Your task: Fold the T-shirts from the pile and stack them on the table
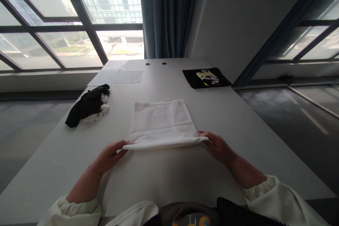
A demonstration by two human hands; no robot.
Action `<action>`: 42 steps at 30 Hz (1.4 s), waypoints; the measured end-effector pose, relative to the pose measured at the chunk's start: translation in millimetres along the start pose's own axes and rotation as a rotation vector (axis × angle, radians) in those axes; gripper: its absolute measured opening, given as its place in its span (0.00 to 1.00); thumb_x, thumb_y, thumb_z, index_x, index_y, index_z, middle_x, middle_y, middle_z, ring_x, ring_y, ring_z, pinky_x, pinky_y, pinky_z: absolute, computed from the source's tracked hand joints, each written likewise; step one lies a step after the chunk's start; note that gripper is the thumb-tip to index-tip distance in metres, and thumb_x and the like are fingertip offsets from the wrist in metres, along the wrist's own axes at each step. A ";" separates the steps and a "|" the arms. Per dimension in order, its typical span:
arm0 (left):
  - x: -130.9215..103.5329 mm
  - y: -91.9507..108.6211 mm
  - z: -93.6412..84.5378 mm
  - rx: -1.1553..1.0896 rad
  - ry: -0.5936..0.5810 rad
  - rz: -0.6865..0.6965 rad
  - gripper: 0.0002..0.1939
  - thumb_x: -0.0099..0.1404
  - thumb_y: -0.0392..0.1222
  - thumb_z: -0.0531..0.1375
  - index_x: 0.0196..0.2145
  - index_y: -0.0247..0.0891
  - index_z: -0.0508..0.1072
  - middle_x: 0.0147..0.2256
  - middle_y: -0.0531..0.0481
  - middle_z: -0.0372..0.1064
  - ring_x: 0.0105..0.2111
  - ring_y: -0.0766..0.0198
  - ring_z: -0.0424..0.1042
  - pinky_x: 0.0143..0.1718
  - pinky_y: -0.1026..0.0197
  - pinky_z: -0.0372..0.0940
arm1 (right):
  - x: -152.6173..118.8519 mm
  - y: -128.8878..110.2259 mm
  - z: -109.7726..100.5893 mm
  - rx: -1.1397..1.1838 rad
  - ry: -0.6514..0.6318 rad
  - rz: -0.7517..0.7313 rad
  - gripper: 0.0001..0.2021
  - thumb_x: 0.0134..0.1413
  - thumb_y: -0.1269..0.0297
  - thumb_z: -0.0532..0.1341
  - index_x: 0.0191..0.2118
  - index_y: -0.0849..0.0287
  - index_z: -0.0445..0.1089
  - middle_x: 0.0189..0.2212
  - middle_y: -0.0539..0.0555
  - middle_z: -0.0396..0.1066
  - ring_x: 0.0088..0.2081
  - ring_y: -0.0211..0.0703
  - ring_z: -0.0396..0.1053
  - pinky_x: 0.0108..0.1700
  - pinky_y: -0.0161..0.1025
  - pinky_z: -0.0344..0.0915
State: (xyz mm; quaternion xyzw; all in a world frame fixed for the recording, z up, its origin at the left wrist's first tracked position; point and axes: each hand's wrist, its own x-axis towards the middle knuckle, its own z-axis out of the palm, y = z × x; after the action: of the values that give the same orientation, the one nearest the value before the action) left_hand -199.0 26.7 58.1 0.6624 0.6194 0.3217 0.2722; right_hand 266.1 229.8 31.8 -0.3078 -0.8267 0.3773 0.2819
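A white folded cloth garment [162, 122] lies on the white table in front of me, roughly square, with a small raised bit at its far edge. Its near edge is lifted a little and doubled over. My left hand [112, 153] pinches the near left corner between thumb and fingers. At the near right corner, my right hand [217, 146] grips the same edge, its fingers partly under the fabric. The cloth hides some fingertips of both hands.
To the left on the table [254, 141] sits a crumpled black and white bundle of cloth [88, 104]. Several paper sheets [127, 76] lie behind it. A folded black cloth with a yellow and white print [206, 77] rests at the back right. Two round holes pierce the far end.
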 end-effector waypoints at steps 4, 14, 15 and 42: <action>-9.5 12.4 -4.5 -0.040 0.085 -0.028 0.23 0.73 0.61 0.56 0.40 0.39 0.80 0.37 0.47 0.81 0.36 0.60 0.77 0.39 0.62 0.72 | -4.6 -16.8 -8.9 0.037 0.071 0.083 0.22 0.70 0.41 0.56 0.35 0.54 0.72 0.32 0.52 0.77 0.34 0.46 0.75 0.37 0.39 0.73; 10.5 43.5 -5.7 -0.186 0.376 -0.071 0.22 0.72 0.63 0.58 0.37 0.39 0.72 0.26 0.54 0.66 0.27 0.66 0.64 0.29 0.65 0.63 | 22.4 -53.1 -14.5 -0.052 0.519 0.084 0.19 0.71 0.42 0.55 0.42 0.53 0.68 0.30 0.50 0.67 0.31 0.43 0.63 0.34 0.38 0.63; 22.5 43.1 -2.9 -0.206 0.407 -0.098 0.22 0.72 0.63 0.58 0.38 0.40 0.71 0.26 0.55 0.65 0.27 0.66 0.64 0.29 0.65 0.63 | 34.9 -52.1 -12.5 -0.079 0.532 0.093 0.19 0.71 0.42 0.55 0.42 0.53 0.68 0.31 0.50 0.67 0.32 0.43 0.64 0.36 0.39 0.64; 126.8 50.6 95.6 0.708 0.113 -0.030 0.30 0.75 0.53 0.54 0.68 0.37 0.69 0.70 0.35 0.60 0.71 0.39 0.56 0.70 0.38 0.52 | 116.5 -56.3 90.0 -0.833 0.043 0.074 0.25 0.70 0.61 0.55 0.69 0.60 0.67 0.68 0.66 0.63 0.70 0.62 0.55 0.71 0.56 0.51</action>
State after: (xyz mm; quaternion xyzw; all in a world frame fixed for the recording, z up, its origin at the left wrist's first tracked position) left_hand -90.1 152.3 46.1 0.6876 0.7163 0.1192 -0.0044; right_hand 110.6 243.7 53.8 -0.4328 -0.8909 0.0141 0.1367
